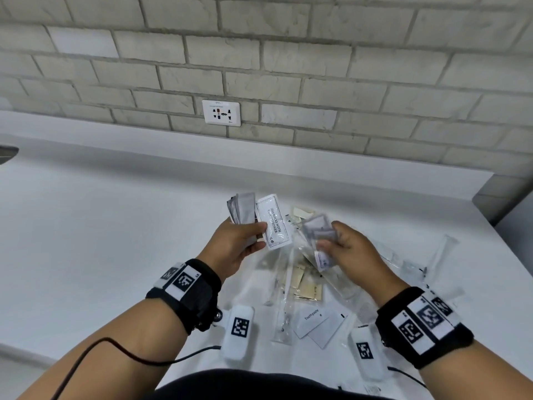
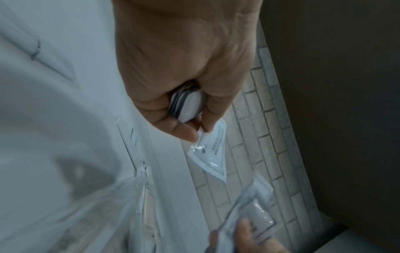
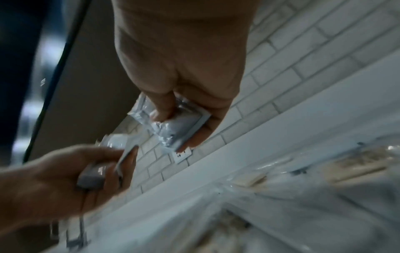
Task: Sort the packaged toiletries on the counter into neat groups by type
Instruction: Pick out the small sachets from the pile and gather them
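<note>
My left hand (image 1: 245, 241) is raised above the counter and grips a fanned stack of white sachets (image 1: 243, 207). The frontmost is a shampoo-with-conditioner sachet (image 1: 273, 222), also seen hanging from my fingers in the left wrist view as the same sachet (image 2: 213, 155). My right hand (image 1: 336, 241) is close beside it and pinches a few blurred white sachets (image 1: 318, 229) between thumb and fingers; the right wrist view shows those sachets (image 3: 179, 126) pressed in its grip. Below both hands lies a loose pile of clear-wrapped toiletries (image 1: 305, 284) on the white counter (image 1: 115, 226).
Two white toothpaste cards (image 1: 317, 323) lie at the near edge of the pile. Clear-bagged items (image 1: 441, 255) spread to the right. A wall socket (image 1: 221, 113) sits in the grey brick wall behind. The counter's right edge (image 1: 484, 194) drops off. A black cable (image 1: 115, 346) trails from my left wrist.
</note>
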`<state>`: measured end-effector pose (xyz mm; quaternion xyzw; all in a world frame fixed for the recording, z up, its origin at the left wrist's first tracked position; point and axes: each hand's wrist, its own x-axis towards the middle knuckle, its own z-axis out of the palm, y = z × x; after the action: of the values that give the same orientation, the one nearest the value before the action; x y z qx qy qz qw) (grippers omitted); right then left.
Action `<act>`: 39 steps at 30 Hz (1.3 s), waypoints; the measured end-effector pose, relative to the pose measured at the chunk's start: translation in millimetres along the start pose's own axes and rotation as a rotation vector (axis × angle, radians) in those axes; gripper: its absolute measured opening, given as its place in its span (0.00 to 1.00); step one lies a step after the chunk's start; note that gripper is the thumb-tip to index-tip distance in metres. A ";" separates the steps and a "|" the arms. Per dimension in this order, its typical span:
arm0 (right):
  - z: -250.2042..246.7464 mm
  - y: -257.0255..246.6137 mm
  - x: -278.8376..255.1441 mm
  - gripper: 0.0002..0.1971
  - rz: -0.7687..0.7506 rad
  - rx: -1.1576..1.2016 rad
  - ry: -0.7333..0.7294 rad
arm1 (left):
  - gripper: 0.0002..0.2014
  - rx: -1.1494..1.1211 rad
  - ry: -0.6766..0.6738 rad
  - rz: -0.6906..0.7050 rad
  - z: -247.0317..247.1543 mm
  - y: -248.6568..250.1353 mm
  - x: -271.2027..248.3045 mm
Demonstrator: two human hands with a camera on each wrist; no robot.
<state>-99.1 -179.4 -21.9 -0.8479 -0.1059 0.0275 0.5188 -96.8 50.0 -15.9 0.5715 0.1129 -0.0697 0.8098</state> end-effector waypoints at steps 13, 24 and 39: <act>31.4 -7.4 15.3 0.13 0.273 0.780 0.057 | 0.15 -0.183 -0.236 -0.202 7.1 4.4 -8.3; 29.2 -32.9 11.1 0.13 0.145 0.791 0.032 | 0.08 0.087 -0.163 -0.107 13.6 -3.0 -11.7; 10.4 9.1 -5.9 0.14 -0.516 -0.438 0.194 | 0.07 -0.023 -0.058 -0.086 5.3 7.9 -3.1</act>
<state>-105.1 -175.5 -35.1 -0.8830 -0.2702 -0.2086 0.3221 -97.3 47.6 -6.1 0.5548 0.1145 -0.1195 0.8154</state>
